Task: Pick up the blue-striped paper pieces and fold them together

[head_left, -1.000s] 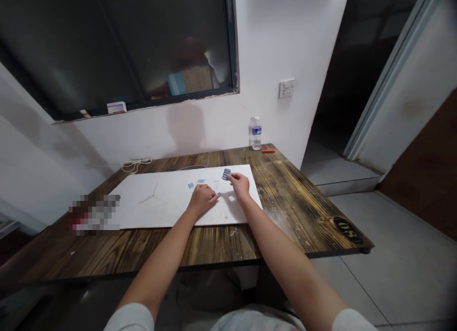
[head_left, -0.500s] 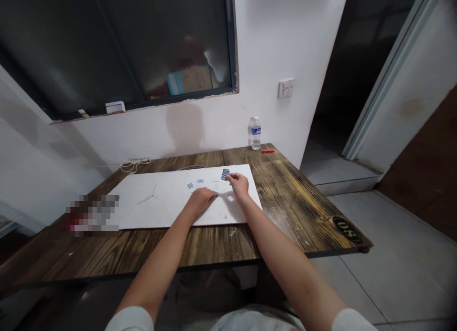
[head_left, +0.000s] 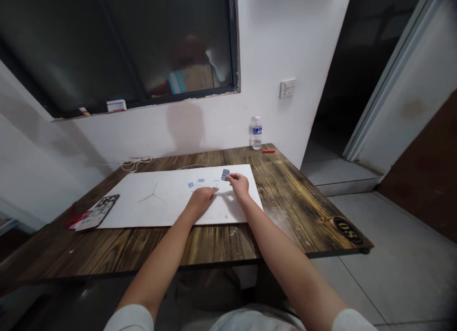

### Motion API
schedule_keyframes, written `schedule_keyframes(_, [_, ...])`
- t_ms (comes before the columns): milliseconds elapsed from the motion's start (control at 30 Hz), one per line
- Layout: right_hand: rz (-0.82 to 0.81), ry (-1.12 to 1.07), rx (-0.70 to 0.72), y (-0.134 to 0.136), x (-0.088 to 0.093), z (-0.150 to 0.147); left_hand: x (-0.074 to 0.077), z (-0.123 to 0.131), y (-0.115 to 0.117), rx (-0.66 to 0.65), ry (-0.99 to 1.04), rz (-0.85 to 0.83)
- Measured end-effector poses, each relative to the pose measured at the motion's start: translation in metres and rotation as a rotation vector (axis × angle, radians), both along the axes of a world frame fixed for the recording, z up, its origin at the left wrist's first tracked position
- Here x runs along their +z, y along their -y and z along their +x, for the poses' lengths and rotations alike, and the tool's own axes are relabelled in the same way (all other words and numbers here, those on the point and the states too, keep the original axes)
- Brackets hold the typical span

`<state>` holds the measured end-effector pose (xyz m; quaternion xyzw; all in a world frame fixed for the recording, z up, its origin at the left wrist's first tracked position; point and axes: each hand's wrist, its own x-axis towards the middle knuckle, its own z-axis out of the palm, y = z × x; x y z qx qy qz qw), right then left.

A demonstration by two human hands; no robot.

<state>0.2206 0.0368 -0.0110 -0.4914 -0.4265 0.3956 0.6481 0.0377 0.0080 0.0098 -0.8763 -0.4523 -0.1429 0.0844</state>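
Apparently a small stack of blue-and-white printed paper slips [head_left: 224,175] lies near the far edge of a white rectangular board [head_left: 160,213]. The curled right hand [head_left: 238,185] is just beside it; any pinch is too small to make out. The left hand [head_left: 202,199] rests open, palm down, on the board, hiding what lies beneath. Two smaller slips [head_left: 200,180] lie further left. A patterned phone [head_left: 97,212] overlaps the board's near-left corner on a dark burnt-wood table [head_left: 300,216]; a clear plastic water bottle [head_left: 255,133] stands at the table's far edge.
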Motion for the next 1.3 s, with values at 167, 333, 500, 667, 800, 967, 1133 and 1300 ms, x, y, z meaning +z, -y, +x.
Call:
schedule_keyframes(167, [-0.006, -0.006, 0.014, 0.001, 0.0, -0.001, 0.002, 0.001, 0.002, 0.09, 0.052, 0.038])
schedule_keyframes(333, [-0.028, 0.0, 0.029, 0.002, 0.002, -0.001, 0.001, -0.001, 0.001, 0.127, 0.183, 0.03])
schedule_keyframes(500, [-0.061, 0.012, 0.08, 0.003, 0.003, -0.001, 0.004, -0.004, 0.0, 0.058, 0.359, 0.134])
schedule_keyframes(667, [-0.07, 0.068, 0.135, 0.003, 0.0, -0.004, 0.011, -0.003, 0.005, 0.059, 0.433, 0.278])
schedule_keyframes(800, [-0.06, 0.096, 0.207, 0.004, -0.004, -0.01, 0.012, -0.002, 0.008, 0.036, 0.42, 0.248])
schedule_keyframes(967, [-0.06, 0.044, 0.307, 0.007, -0.002, -0.016, 0.01, -0.003, 0.007, 0.035, 0.363, 0.228])
schedule_keyframes(1133, [-0.034, -0.057, 0.358, 0.009, 0.002, -0.015, 0.009, -0.003, 0.006, 0.004, 0.314, 0.212])
schedule_keyframes(1300, [-0.05, -0.021, 0.315, 0.01, 0.003, -0.014, 0.011, 0.0, 0.007, -0.031, 0.246, 0.192])
